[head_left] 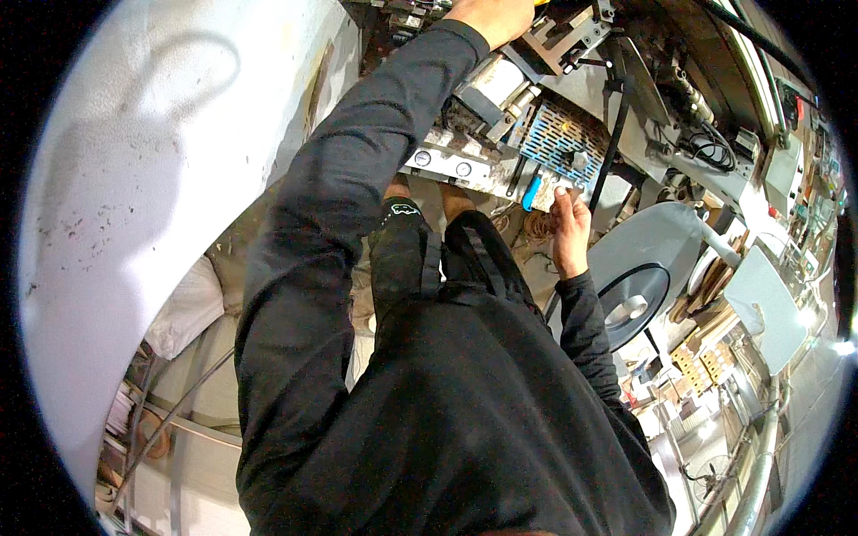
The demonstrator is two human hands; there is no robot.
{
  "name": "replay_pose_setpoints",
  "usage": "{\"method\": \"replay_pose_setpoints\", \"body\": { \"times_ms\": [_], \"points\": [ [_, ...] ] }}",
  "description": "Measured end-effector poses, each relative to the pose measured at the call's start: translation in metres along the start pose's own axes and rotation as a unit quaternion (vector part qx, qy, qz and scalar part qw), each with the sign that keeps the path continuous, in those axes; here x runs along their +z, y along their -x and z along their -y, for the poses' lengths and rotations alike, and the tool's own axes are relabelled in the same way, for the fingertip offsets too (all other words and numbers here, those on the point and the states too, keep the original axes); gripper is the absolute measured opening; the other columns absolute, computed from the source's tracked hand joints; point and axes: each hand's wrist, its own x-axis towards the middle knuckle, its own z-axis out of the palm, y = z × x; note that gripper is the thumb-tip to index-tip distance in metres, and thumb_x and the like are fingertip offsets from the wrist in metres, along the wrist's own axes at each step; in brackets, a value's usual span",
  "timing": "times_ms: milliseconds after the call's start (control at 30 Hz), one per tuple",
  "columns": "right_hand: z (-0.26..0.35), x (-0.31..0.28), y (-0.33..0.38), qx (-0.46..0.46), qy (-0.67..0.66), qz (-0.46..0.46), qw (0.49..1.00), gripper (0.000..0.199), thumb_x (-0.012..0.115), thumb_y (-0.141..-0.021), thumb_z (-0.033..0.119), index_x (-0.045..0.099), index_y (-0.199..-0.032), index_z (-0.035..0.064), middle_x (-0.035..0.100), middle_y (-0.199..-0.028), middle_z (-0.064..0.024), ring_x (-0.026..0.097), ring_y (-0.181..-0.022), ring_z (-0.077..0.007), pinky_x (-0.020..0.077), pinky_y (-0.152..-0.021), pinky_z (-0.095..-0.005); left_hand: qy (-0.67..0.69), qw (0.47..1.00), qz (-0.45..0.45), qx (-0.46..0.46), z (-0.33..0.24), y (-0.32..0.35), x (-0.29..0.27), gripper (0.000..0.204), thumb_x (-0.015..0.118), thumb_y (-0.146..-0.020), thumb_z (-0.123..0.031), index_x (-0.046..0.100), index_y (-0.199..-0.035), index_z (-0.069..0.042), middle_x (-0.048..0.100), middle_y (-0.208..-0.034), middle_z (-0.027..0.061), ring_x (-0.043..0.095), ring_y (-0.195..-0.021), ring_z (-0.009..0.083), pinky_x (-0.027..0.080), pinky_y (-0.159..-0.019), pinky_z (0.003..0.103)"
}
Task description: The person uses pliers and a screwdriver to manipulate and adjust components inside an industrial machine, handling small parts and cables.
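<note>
My left hand (497, 18) reaches far forward over the machine. The picture's upper edge cuts it off, so its fingers are hidden. A bit of something yellow (541, 3) shows beside it. Closer to my body, my right hand (571, 230) is closed, thumb up and fingers curled, at the near edge of a blue slotted tray (556, 143). What its fingers hold, if anything, I cannot make out. Just left of it lies a blue handle (532, 190). A small grey metal piece (579, 161) rests on the tray beyond my fingertips.
The machine carries a metal clamp-like block (563, 40), a cylinder (493, 82) and a panel with two round gauges (442, 165). A large white surface (179, 161) rises at left. To the right stand a grey round chair-like seat (657, 237) and cluttered shelves. A dark cable (617, 134) hangs near the tray.
</note>
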Motion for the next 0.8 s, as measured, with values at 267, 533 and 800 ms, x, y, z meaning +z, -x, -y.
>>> {"method": "replay_pose_setpoints", "body": {
  "times_ms": [267,533,800],
  "points": [
    [0.006,0.005,-0.011,-0.003,-0.018,0.004,1.0,0.037,0.064,-0.107,0.031,0.05,-0.076,0.0172,0.041,-0.065,0.0118,0.031,-0.054,-0.0015,0.022,-0.049,-0.0249,-0.01,0.999,0.029,0.023,0.001,0.005,0.003,0.025,0.064,-0.091,-0.022,0.078,-0.083,-0.004,0.076,-0.082,0.0172,0.076,-0.078,0.0343,0.057,-0.068,0.048],
    [0.011,0.01,-0.006,0.005,-0.013,-0.02,1.0,0.035,0.065,-0.106,0.031,0.048,-0.078,0.0181,0.039,-0.066,0.0104,0.032,-0.055,-0.0032,0.0249,-0.051,-0.0245,-0.122,0.986,-0.102,0.053,0.001,0.019,0.027,0.012,0.056,-0.099,-0.019,0.065,-0.094,-0.013,0.069,-0.067,0.0026,0.073,-0.068,0.0212,0.053,-0.058,0.039],
    [0.004,0.012,-0.01,0.019,-0.002,-0.012,1.0,0.03,0.065,-0.106,0.029,0.051,-0.081,0.0196,0.036,-0.068,0.0117,0.029,-0.056,-0.0022,0.0214,-0.051,-0.0248,-0.12,0.989,-0.068,0.058,0.013,0.02,0.017,0.015,0.059,-0.097,-0.022,0.071,-0.091,-0.015,0.071,-0.071,0.0041,0.073,-0.067,0.0254,0.052,-0.057,0.04]
  ]
}}
